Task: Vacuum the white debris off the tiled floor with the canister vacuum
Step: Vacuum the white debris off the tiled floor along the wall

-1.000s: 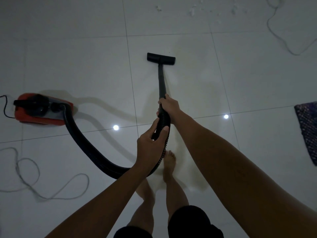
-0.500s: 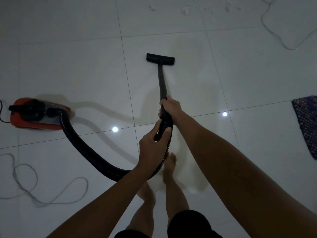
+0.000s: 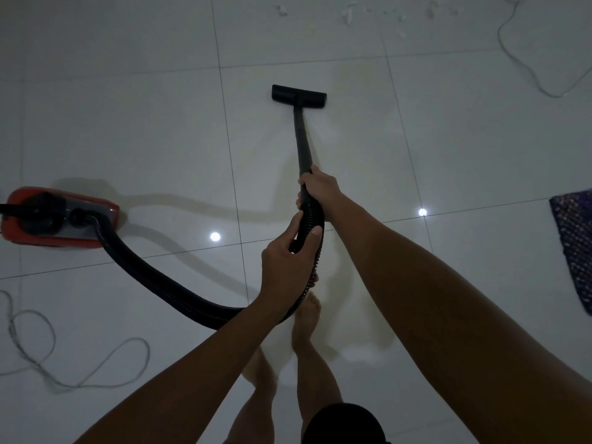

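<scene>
On white tile, black wand (image 3: 302, 144) and ribbed hose (image 3: 153, 274), both hands' fingers wrapped around.

The canister vacuum (image 3: 57, 216) at nine o'clock runs off the left edge, so its rear end is lost. The ribbed hose (image 3: 166, 286) disappears behind the left hand (image 3: 288, 261) and forearm near the centre. At three o'clock the woven mat (image 3: 573, 251) is cut by the right edge. The white debris (image 3: 349, 14) at twelve o'clock sits against the top edge, its bits too small to identify, perhaps paper scraps. The pale cord (image 3: 531, 72) at one o'clock leaves the frame at top and right.
</scene>
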